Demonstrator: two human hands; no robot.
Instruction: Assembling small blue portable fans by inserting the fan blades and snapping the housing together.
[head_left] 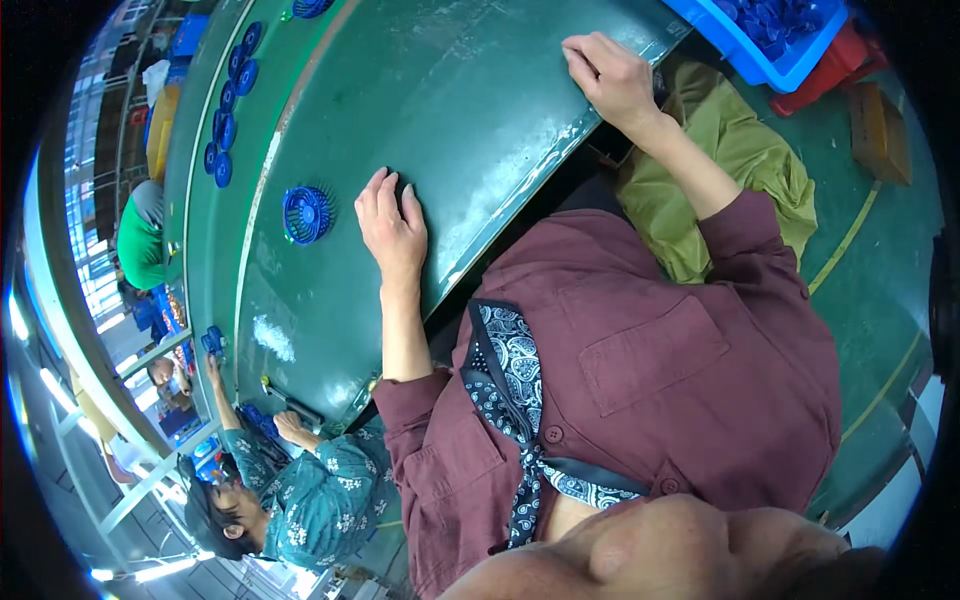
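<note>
My left hand (393, 228) rests palm down on the green tabletop (450, 110), its fingers loosely stretched and a little apart, holding nothing. Nearest to it, a short way to the left, lies a round blue slatted plastic part (307, 214) shaped like a small basket. At the table's near edge, farther right, my right hand (615, 82) is loosely closed, with curled fingers and a bare gap beside the thumb. Nothing shows in it. The two hands are well apart, and neither touches the blue part.
Several blue round parts (223, 168) lie on the green belt (205, 260) at left. A co-worker in a floral shirt (330, 480) reaches toward another blue part (213, 340). At right stand a blue crate (745, 50) of blue pieces, olive cloth (765, 165) and a brown box (880, 133).
</note>
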